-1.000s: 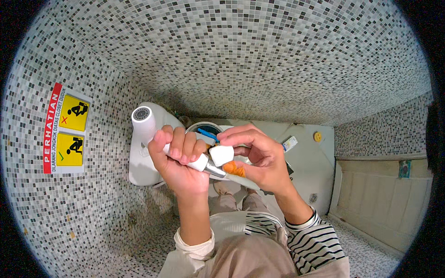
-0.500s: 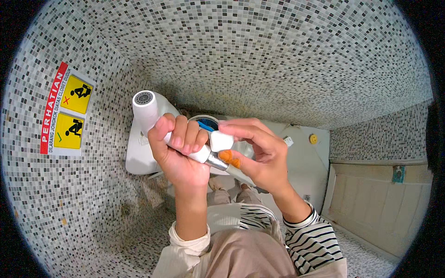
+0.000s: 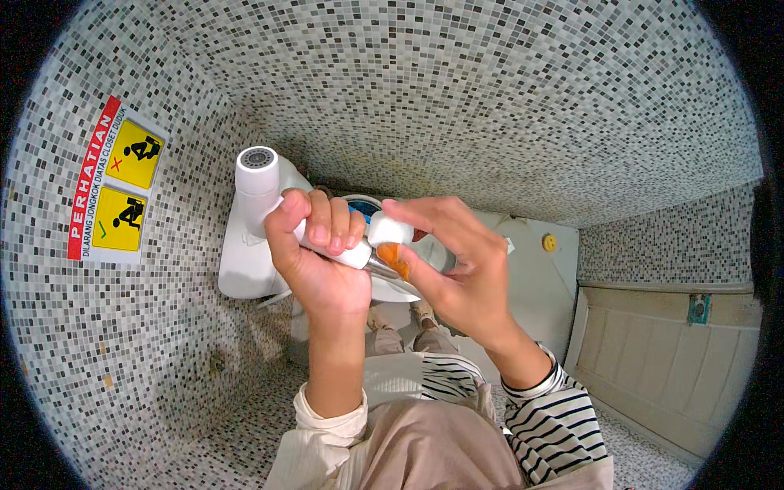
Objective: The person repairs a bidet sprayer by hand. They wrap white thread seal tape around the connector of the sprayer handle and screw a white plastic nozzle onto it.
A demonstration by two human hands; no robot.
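A white handheld bidet sprayer (image 3: 260, 188), its round grey nozzle face tilted up, lies slantwise across the middle. My left hand (image 3: 327, 261) is closed around its handle. At the handle's lower end sits a metal connector (image 3: 384, 265). Beside that connector my right hand (image 3: 461, 265) pinches a small white block (image 3: 390, 229) between thumb and fingers. An orange patch (image 3: 394, 257) covers the tip of the right thumb and partly hides the metal. Whether the block touches the sprayer, I cannot tell.
Behind my left hand stands a white toilet (image 3: 245, 265). A round container with blue inside (image 3: 361, 206) shows above my knuckles. A yellow-and-red sign (image 3: 118, 184) hangs on the mosaic-tiled left wall. At right are a yellow round object (image 3: 550, 242) and a pale door (image 3: 661, 351).
The whole view has shifted slightly. My right thumb has moved a little over the metal connector, covering more of it. Both hands keep their holds.
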